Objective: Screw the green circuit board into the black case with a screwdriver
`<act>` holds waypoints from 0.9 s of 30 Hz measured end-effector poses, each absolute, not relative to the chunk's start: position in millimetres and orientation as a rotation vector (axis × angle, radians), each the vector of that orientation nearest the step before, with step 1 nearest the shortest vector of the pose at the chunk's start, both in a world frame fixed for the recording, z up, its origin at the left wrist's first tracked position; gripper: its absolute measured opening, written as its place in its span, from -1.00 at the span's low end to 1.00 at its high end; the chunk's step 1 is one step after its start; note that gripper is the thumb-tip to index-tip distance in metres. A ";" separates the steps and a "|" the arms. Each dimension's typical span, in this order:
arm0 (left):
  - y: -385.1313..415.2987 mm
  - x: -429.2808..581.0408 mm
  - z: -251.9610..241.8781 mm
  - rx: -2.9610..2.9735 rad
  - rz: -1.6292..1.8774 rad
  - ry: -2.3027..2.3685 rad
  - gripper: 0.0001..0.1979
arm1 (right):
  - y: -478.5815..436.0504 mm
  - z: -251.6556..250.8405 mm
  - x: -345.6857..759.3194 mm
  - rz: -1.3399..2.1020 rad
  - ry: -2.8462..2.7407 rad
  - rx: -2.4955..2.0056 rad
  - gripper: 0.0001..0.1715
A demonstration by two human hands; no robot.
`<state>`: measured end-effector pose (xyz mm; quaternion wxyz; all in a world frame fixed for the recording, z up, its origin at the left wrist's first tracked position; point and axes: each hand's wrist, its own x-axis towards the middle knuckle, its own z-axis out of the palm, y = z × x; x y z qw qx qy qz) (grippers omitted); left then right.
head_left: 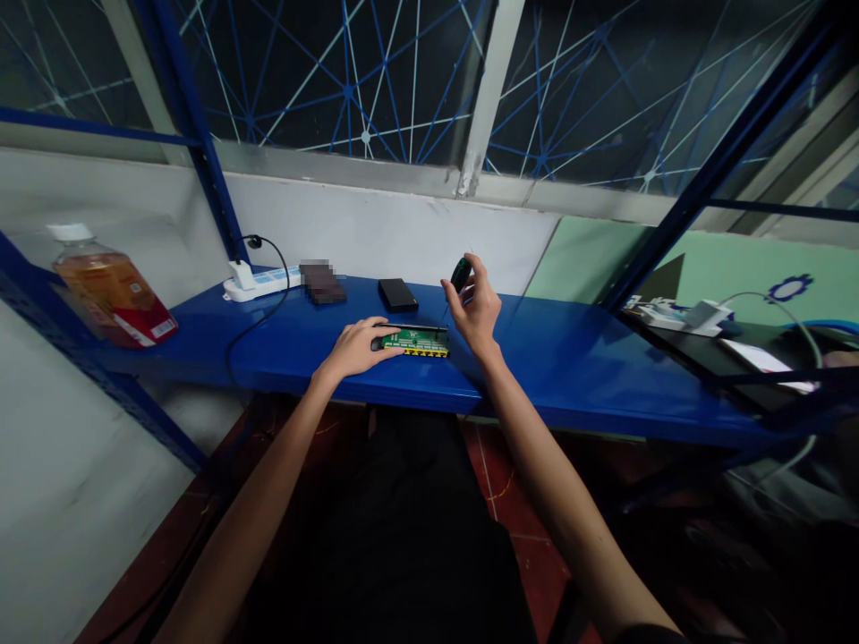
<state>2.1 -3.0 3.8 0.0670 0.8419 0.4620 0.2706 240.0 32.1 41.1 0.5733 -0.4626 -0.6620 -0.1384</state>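
Blue bench (564, 367): position of parts

The bench carries the circuit board (420, 341), yellow ports facing me. Well left of the board: a drink bottle (111, 291). Left of and behind the board: a white power strip (265, 283). My left hand (354, 347) pinches the board's left end between thumb and fingers. My right hand (480, 309), above and right of the board, pinches the screwdriver (460, 274) by its handle, shaft downward.

Right of the board (417, 339), past our right hand (478, 311), we have room; behind the board, a box (398, 295) blocks us.
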 end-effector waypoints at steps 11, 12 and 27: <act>-3.5 0.6 4.1 2.513 0.859 1.329 -0.28 | 33.8 40.6 240.6 -0.198 -1.459 -1.070 -0.32; -3.8 0.6 4.5 2.499 0.873 1.321 -0.28 | 34.3 40.1 240.5 -0.189 -1.474 -1.064 -0.33; -8.4 2.4 10.3 2.473 0.875 1.146 -0.11 | 45.0 29.7 231.7 0.063 -1.666 -1.011 -0.32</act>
